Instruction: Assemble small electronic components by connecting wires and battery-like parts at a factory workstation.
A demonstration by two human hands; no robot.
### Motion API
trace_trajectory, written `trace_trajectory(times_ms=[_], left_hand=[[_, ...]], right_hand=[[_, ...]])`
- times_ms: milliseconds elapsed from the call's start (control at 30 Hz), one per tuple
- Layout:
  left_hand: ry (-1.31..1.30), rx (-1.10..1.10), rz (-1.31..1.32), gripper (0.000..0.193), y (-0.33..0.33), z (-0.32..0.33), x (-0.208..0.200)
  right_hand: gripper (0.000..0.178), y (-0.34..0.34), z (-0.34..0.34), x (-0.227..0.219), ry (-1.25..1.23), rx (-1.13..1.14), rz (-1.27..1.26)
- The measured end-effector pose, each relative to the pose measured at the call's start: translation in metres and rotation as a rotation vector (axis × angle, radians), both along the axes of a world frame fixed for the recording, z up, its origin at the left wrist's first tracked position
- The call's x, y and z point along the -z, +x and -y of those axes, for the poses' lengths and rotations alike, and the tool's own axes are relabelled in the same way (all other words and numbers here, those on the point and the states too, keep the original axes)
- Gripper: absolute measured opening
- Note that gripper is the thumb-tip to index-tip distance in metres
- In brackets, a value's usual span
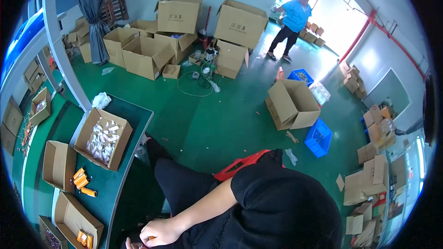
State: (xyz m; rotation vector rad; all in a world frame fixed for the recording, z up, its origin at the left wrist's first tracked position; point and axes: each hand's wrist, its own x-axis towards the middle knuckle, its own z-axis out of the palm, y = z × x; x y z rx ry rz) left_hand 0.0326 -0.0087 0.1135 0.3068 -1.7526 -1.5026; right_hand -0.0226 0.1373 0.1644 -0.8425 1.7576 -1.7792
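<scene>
My right hand is closed near the lower edge, its fingers curled round a small orange piece that is mostly hidden. Close beside it, cut off by the edge, only a few bent fingers of my left hand show; what they grip is hidden. To the left, on the dark green table, lie several orange cylindrical packs and a single orange cylinder. A cardboard box by them holds more orange packs. Farther up the table, a cardboard box contains many small white and pinkish pieces.
Another open carton stands by the table's left side. A red chair is under me. Large cardboard boxes line the far wall. Out on the green floor are an open carton and a blue crate. A person stands at the back.
</scene>
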Motion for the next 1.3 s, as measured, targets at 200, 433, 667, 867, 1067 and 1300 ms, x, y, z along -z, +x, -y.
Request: trace_trajectory(times_ms=[200,433,667,867,1067,1300], left_hand=[[-0.532,0.017,0.199,0.033,0.033,0.010,-0.079],[-0.068,-0.226,0.579,0.046,0.106,0.111,-0.035],[0.188,-0.345,0.259,0.038,0.175,0.106,-0.046],[0.435,-0.554,0.158,0.037,0.250,0.099,-0.043],[0.542,-0.627,0.036,0.038,0.252,0.100,-0.040],[0.550,-0.547,0.059,0.038,0.238,0.105,-0.024]], right_hand=[[0.011,0.009,0.010,0.003,0.076,-0.093,-0.004],[0.018,0.047,0.047,0.027,0.104,-0.139,0.910],[0.058,0.060,0.064,0.013,0.012,-0.035,1.311],[0.048,0.090,0.113,0.002,0.032,-0.117,1.188],[0.035,0.096,0.118,-0.005,0.112,-0.129,0.962],[0.021,0.061,0.090,0.019,0.216,-0.113,0.787]])
